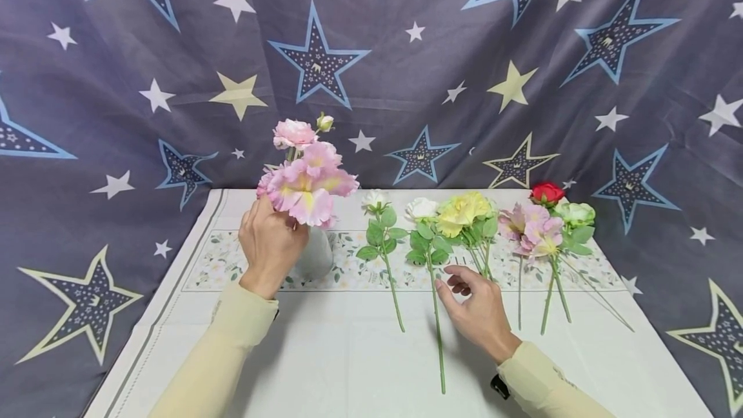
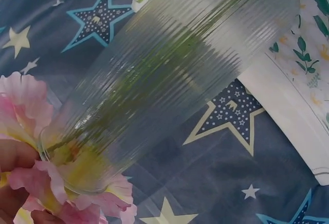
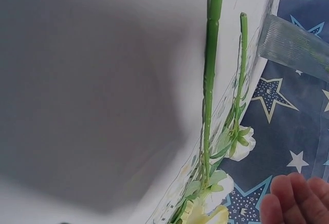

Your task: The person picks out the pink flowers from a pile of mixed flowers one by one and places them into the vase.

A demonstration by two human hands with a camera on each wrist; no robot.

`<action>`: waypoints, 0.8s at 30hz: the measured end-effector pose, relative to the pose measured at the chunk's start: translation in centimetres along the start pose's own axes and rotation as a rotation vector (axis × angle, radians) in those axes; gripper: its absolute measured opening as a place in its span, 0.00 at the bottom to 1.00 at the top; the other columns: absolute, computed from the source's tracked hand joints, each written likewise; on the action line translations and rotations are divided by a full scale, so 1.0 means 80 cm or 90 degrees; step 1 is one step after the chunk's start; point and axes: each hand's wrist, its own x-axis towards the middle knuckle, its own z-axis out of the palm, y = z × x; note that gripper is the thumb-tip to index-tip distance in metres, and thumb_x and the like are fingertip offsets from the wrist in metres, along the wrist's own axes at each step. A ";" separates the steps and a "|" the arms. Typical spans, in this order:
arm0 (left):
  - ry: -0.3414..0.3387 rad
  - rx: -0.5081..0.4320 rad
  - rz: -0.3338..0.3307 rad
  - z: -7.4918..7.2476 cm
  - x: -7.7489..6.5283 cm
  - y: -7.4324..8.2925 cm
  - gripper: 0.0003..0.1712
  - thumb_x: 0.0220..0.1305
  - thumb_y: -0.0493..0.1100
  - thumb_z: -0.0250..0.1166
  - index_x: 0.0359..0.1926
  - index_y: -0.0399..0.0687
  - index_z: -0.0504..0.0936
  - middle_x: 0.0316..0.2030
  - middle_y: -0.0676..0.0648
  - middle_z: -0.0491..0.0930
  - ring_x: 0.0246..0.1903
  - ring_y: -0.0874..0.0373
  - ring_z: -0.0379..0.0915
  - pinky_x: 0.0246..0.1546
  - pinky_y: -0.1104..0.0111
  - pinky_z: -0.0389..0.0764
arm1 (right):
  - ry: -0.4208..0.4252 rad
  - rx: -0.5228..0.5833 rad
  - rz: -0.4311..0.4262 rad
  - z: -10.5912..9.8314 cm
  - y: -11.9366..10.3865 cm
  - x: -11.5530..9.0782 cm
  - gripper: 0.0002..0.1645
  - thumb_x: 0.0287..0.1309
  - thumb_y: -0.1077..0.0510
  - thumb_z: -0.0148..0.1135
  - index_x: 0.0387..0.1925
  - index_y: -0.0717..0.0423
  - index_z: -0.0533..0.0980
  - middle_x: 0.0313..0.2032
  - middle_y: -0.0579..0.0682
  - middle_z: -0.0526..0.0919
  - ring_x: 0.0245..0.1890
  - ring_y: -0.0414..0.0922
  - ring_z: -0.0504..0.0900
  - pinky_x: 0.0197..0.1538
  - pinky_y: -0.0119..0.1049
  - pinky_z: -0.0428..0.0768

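Note:
At the rim of a ribbed clear glass vase [image 1: 315, 255], my left hand [image 1: 270, 244] holds a large pink flower [image 1: 311, 189] with a yellow centre, fingers curled at its petals. A paler pink flower [image 1: 294, 133] and a small bud [image 1: 325, 122] rise above it. Green stems show through the glass in the left wrist view, where the fingers [image 2: 18, 157] touch the petals. My right hand [image 1: 478, 308] is beside the long stem of a white rose [image 1: 422, 209], fingers loosely bent and holding nothing. That stem lies on the table in the right wrist view too.
Another white rose [image 1: 375, 200] lies between the vase and the long-stemmed one. Yellow flowers [image 1: 463, 213], pink flowers [image 1: 538, 229], a red rose [image 1: 547, 193] and a pale green flower [image 1: 576, 213] lie towards the right. A star-patterned curtain [image 1: 383, 82] hangs behind the white table [image 1: 348, 353].

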 end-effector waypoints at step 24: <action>0.125 -0.076 -0.007 -0.009 -0.036 -0.003 0.28 0.54 0.51 0.75 0.48 0.34 0.83 0.47 0.34 0.81 0.39 0.36 0.79 0.36 0.47 0.76 | 0.001 -0.016 0.008 0.001 0.001 0.001 0.14 0.56 0.60 0.75 0.44 0.58 0.85 0.28 0.47 0.86 0.26 0.40 0.83 0.31 0.41 0.85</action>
